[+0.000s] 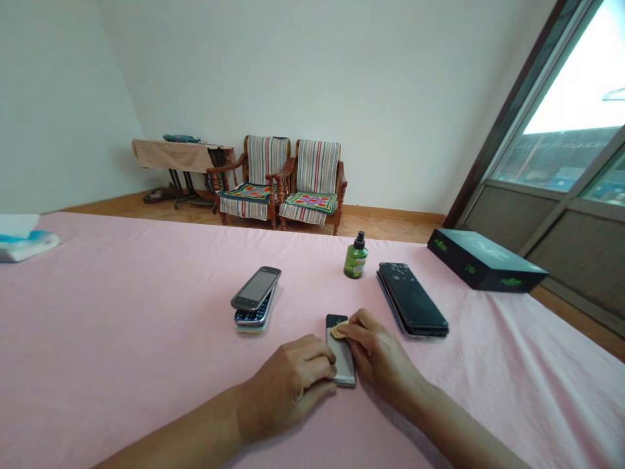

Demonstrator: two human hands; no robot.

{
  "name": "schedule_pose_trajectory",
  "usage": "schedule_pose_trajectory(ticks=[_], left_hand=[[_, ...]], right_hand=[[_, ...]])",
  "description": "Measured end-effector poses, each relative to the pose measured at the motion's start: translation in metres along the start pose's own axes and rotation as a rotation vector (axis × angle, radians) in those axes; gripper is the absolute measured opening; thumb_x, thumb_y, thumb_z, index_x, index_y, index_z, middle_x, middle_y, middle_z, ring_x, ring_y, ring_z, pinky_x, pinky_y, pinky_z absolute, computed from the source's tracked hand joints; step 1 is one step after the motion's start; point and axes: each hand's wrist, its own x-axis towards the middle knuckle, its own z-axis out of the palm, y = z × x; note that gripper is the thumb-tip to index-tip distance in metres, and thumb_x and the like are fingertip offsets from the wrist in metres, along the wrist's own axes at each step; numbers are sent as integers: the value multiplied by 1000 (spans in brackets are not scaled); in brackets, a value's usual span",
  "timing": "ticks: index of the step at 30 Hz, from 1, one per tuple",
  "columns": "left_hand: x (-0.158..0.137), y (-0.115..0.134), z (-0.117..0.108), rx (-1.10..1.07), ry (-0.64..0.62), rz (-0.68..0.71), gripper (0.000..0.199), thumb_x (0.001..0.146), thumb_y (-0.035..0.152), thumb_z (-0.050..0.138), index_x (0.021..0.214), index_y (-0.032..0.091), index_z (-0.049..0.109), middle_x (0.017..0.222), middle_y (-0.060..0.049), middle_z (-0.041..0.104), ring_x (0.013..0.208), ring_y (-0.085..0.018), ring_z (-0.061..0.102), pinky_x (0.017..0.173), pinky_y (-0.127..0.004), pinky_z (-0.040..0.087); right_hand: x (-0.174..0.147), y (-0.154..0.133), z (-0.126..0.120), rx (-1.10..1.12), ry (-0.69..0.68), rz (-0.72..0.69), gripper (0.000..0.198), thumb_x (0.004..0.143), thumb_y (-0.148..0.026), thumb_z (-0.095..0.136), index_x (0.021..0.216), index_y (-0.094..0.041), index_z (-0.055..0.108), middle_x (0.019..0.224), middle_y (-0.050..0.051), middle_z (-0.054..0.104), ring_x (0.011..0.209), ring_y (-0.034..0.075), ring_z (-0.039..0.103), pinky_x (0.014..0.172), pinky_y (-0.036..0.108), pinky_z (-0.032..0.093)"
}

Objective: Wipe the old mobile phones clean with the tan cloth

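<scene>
The head-worn camera looks forward and down over the flat pink cloth surface [122, 326], with the bare left hand [293, 384] and bare right hand [379, 354] near at lower centre and the plain white wall [415, 98] facing it well beyond.

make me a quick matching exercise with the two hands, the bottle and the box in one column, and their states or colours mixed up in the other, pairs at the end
Column one
1. left hand
2. right hand
3. bottle
4. box

Column two
A. dark sides with green markings
B. pinching a yellowish wad
C. fingers against the left edge of a phone
D. green with a black top

Pairs: 1-C, 2-B, 3-D, 4-A
</scene>
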Motion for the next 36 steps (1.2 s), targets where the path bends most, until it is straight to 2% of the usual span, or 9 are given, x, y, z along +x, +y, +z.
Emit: schedule_pose_trajectory(ticks=[4, 7, 13, 18, 21, 26, 32, 36], left_hand=[[0, 0, 0, 4, 2, -12, 4, 89, 10, 65, 91, 13, 66, 96, -7, 65, 89, -18, 61, 80, -25, 48], [0, 0, 1, 9, -4, -19, 5, 89, 10, 64, 92, 14, 66, 96, -6, 65, 89, -17, 62, 81, -25, 49], [0, 2, 1, 24, 1, -38, 6, 89, 10, 64, 91, 15, 66, 96, -6, 65, 88, -18, 63, 80, -26, 50], [0, 2, 2, 23, 2, -22, 5, 92, 14, 61, 93, 16, 65, 97, -6, 65, 89, -18, 62, 80, -26, 50], [0, 2, 2, 35, -7, -27, 5, 92, 13, 62, 92, 16, 65, 97, -6, 65, 88, -18, 62, 80, -26, 50], [0, 1, 3, 57, -11, -26, 4, 90, 12, 65, 92, 15, 65, 97, -6, 65, 88, -18, 62, 79, -26, 49], [1, 3, 2, 55, -14, -29, 4, 89, 11, 65, 91, 15, 65, 96, -5, 66, 89, -18, 61, 80, -26, 49], [1, 3, 1, 52, 3, -24, 4, 91, 13, 63, 91, 16, 65, 96, -5, 66, 89, -19, 61, 81, -27, 49]], right_hand=[[17, 1, 0, -153, -5, -9, 30, 92, -5, 45, 98, -17, 72, 87, 7, 56, 79, 18, 56, 70, 29, 45], [17, -3, 1, -191, 22, -19, 31, 89, -2, 44, 97, -16, 71, 87, 7, 57, 81, 18, 55, 72, 28, 45], [6, -9, -3, -214, -38, 27, 24, 79, 1, 47, 77, -16, 63, 83, 5, 55, 75, 17, 54, 69, 28, 43], [11, -5, 2, -218, 23, 29, 28, 86, 0, 43, 86, -15, 67, 85, 7, 55, 79, 18, 55, 72, 29, 44], [13, -3, 2, -188, 10, -5, 31, 85, 2, 43, 93, -15, 68, 88, 7, 56, 82, 19, 55, 74, 30, 45], [10, -3, -2, -147, -24, 14, 27, 83, 0, 46, 87, -15, 68, 86, 6, 55, 80, 18, 55, 74, 29, 46], [12, -5, -1, -199, 11, 9, 31, 87, 0, 43, 96, -15, 69, 89, 8, 56, 84, 19, 55, 74, 30, 45], [9, -6, -3, -143, -33, -2, 27, 83, 1, 48, 88, -16, 68, 87, 6, 55, 81, 18, 54, 74, 30, 46]])
